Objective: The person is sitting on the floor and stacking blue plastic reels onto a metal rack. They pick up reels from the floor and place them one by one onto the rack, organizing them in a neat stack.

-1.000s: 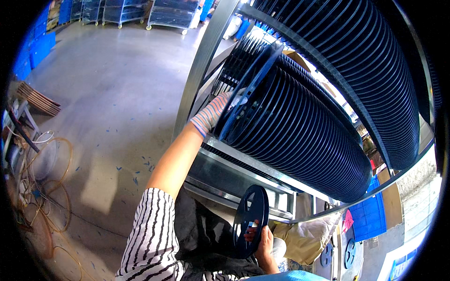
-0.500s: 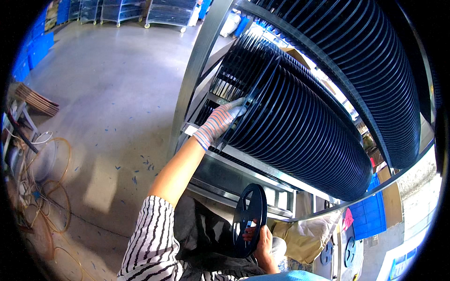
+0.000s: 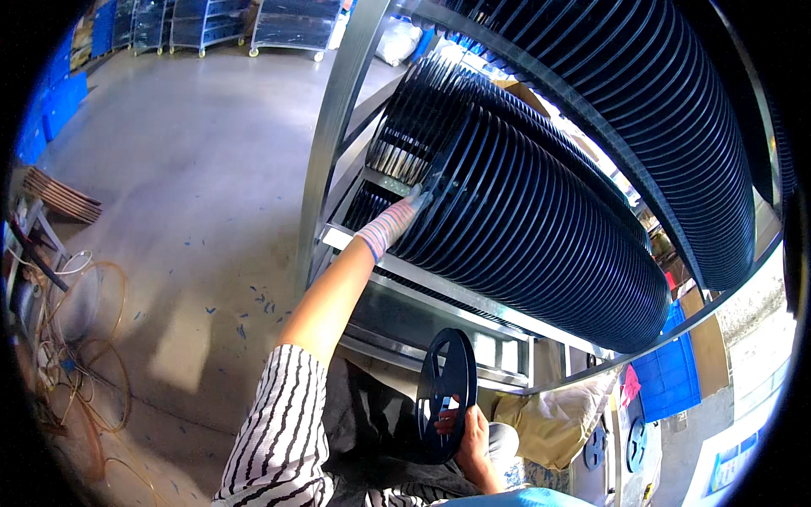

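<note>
My left hand point(image 3: 404, 215), in a striped glove with pale fingertips, reaches up to the front of a long row of black reels point(image 3: 541, 228) standing on edge in a metal rack. Its fingers are closed at the rim of the front black reel point(image 3: 452, 190); the fingertips are partly lost against the dark discs. Low in front of me, my right hand point(image 3: 475, 448) is bare and grips another black reel point(image 3: 463, 384) by its edge. That reel is upright, and some of my fingers show through its cutouts.
An upper row of black discs point(image 3: 676, 144) curves over the right side of the metal rack point(image 3: 338, 110). A blue crate point(image 3: 667, 380) and a tan cloth bag point(image 3: 553, 422) are at lower right. Tangled hoses point(image 3: 84, 363) lie at left; wheeled carts point(image 3: 291, 25) stand far back.
The disc at my left hand stood tilted away from the row and now sits closer in line with it. The view has shifted slightly; my right hand keeps its reel.
</note>
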{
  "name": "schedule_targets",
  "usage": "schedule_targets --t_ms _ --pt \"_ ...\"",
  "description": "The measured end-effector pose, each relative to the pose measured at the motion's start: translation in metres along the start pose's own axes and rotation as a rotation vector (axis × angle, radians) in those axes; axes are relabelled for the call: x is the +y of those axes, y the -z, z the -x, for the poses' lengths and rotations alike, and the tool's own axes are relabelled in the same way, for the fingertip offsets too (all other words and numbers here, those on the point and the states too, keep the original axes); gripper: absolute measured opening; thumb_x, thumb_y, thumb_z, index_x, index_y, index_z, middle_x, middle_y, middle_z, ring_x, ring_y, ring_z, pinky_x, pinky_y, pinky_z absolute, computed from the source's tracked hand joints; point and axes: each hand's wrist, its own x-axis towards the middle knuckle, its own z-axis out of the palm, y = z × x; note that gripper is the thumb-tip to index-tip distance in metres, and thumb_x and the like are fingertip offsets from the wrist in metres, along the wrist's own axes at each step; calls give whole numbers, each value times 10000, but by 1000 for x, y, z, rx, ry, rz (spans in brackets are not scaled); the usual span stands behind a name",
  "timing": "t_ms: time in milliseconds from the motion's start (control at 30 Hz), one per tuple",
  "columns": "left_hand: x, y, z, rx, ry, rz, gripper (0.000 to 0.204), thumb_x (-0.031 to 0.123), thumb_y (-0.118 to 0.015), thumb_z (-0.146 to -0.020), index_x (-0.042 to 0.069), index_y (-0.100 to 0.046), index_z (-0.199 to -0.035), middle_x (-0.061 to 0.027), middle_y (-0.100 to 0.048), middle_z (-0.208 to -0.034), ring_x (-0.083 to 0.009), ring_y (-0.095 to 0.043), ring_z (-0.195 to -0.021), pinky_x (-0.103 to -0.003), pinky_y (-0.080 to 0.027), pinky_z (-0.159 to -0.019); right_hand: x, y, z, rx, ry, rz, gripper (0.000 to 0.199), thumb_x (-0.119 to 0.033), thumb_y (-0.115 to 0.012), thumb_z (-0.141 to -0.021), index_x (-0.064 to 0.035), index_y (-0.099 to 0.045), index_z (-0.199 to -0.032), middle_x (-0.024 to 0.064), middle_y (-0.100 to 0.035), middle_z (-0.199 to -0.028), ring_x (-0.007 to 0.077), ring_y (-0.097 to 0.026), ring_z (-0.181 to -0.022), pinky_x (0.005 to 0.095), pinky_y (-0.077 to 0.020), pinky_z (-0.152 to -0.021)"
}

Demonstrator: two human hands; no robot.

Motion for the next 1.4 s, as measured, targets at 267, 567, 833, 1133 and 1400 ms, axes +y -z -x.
schedule_targets --t_ms 267,567,833,1133,1400 --pt "54 -47 130 485 -405 -130 499 347 -531 -956 7 -500 -1320 -121 -589 -1257 -178 -512 -1163 -284 -348 -1016 11 25 -4 100 14 69 545 -483 -441 -968 -14 -529 -1231 138 -658 -836 215 -651 -660 320 -530 -592" --pt "-11 -92 292 808 -394 -105 498 290 -511 -971 0 -439 -1370 -132 -465 -1397 -232 -409 -1304 -362 -273 -1105 -46 51 26 226 -4 -101 676 -576 -304 -964 33 -556 -1119 72 -552 -579 204 -508 -418 321 -430 -404" --pt "18 -104 360 899 -379 -283 438 211 -428 -993 26 -410 -1389 -134 -466 -1388 -234 -422 -1290 -375 -277 -1113 -53 35 19 -120 248 -760 510 -415 -288 -1017 25 -483 -1184 25 -492 -612 108 -421 -396 239 -354 -374" --pt "47 -139 362 777 -504 -448 427 182 -390 -1004 3 -390 -1391 -158 -449 -1400 -255 -408 -1310 -402 -269 -1122 -41 30 17 -54 57 -980 603 -531 -294 -989 -16 -503 -1222 4 -454 -568 108 -413 -432 245 -368 -407" --pt "51 -159 370 667 -529 -822 378 142 -470 -970 -20 -480 -1312 -163 -529 -1309 -281 -469 -1244 -401 -331 -1067 -36 40 15 -52 50 -1069 571 -514 -312 -992 -32 -530 -1207 -9 -473 -580 92 -418 -445 225 -361 -415"
